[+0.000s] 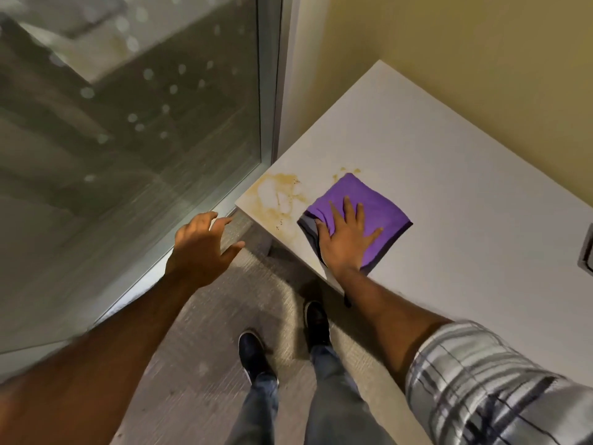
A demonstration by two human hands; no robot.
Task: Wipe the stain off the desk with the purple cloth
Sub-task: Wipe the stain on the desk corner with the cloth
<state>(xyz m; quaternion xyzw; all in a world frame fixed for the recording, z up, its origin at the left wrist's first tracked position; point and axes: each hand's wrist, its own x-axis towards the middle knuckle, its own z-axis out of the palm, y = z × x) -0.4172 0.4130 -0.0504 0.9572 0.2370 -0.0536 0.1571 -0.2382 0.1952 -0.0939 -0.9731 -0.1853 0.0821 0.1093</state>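
Note:
A folded purple cloth [369, 203] lies flat on the white desk [449, 187], close to its front edge. My right hand [345, 234] presses down on the cloth with the fingers spread. A yellow-brown stain [279, 195] covers the desk's left corner, just left of the cloth, and a small patch of stain [345, 172] shows at the cloth's far tip. My left hand [202, 245] hovers in the air off the desk's left corner, fingers apart and holding nothing.
A glass wall with a metal frame [269, 91] runs along the left, meeting the desk's corner. A yellow wall [481, 43] backs the desk. A dark fitting [585, 252] sits at the desk's right edge. My feet stand on grey carpet [208, 332] below the desk's edge.

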